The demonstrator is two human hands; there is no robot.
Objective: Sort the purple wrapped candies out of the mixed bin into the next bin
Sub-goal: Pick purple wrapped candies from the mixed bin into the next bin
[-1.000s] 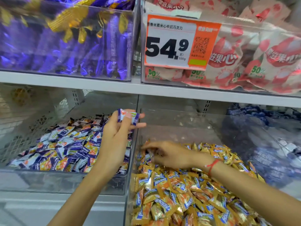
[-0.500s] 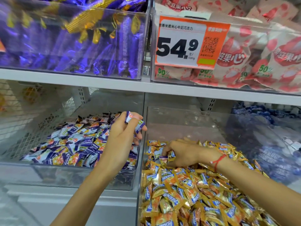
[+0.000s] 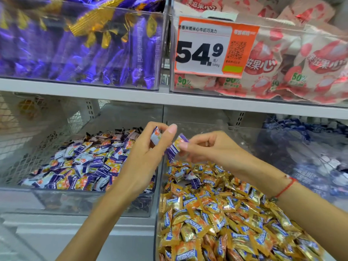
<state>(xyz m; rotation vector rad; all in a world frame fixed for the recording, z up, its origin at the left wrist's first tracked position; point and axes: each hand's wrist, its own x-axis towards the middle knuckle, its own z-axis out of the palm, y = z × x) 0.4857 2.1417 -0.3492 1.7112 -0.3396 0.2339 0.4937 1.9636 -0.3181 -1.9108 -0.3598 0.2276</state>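
gold bin [image 3: 157,223]: nearest, lower right, clear plastic. Heaped with gold-wrapped candies [image 3: 216,219], too many to count. At least 2 purple-and-white strays [image 3: 188,177] lie on the heap near its back left corner.
arms: 2 bare forearms come in from the bottom edge. Red string [image 3: 286,187] on the right wrist.
left hand [image 3: 145,159]: raised above the divider between the two lower bins, thumb up, fingers curled around at least 1 purple-white candy [image 3: 156,137]. The grip may hide more, can't tell.
right hand [image 3: 211,147]: just beside the left, above the back of the gold bin. Thumb and fingertips pinch 1 purple candy [image 3: 175,147] by its right end; its left end sits at the left hand's fingers, whether touching can't tell.
purple bin [image 3: 75,202]: lower left, next to the gold bin, clear front. Holds a single layer-ish pile of purple-white candies [image 3: 79,166], dozens, not countable.
far-right bin [image 3: 310,157]: blue wrapped sweets behind glare, blurred.
shelf [image 3: 113,93]: 1 white board above the lower bins.
upper bins: 2. Left one holds large purple foil packs [image 3: 84,53] with gold ends; right one pink-white packs [image 3: 301,63].
price tag [image 3: 212,49]: 1, orange-white, on the upper right bin, reads 54.9.
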